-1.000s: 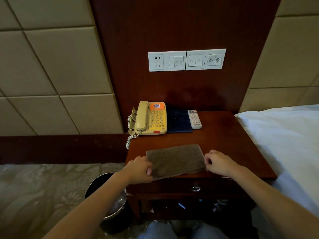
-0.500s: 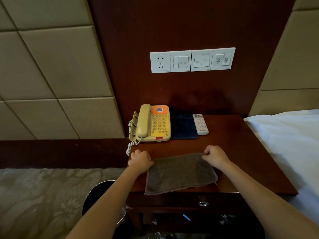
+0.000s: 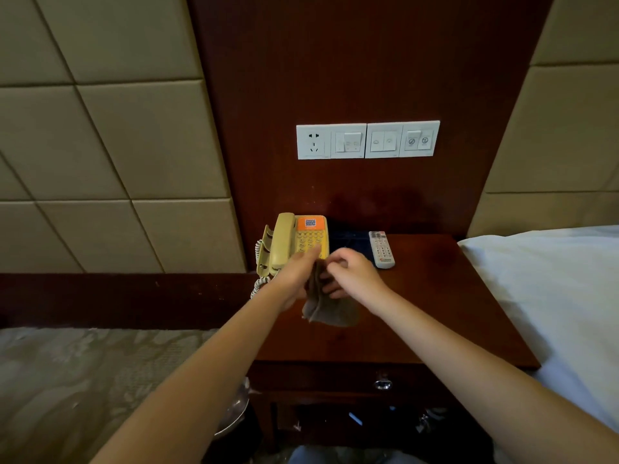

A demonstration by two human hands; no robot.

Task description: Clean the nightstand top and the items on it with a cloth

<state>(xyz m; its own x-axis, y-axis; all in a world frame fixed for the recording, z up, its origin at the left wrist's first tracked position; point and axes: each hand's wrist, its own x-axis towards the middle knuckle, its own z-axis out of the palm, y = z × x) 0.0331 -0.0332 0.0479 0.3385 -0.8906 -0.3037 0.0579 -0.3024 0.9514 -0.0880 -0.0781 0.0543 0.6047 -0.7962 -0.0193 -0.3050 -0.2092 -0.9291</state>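
The brown cloth [image 3: 326, 309] hangs folded between my two hands, lifted off the dark wooden nightstand top [image 3: 435, 296]. My left hand [image 3: 298, 272] holds its upper edge, fingers reaching toward the phone keypad. My right hand [image 3: 351, 276] pinches the cloth from the right side, fingers curled. Behind them a yellow telephone [image 3: 294, 239] with an orange label stands at the back left of the top, its coiled cord hanging over the edge. A dark blue pad [image 3: 348, 241] lies beside it, and a white remote [image 3: 382, 249] lies to its right.
A white bed [image 3: 552, 289] borders the nightstand on the right. Wall switches and a socket [image 3: 368, 140] sit on the wood panel above. A drawer with a metal knob [image 3: 383, 383] is below the top. A metal-rimmed bin [image 3: 234, 413] stands at the lower left on patterned carpet.
The cloth lay flat on the nightstand with one hand at each far corner. Both hands have come together toward the middle, folding and lifting the cloth near the phone.
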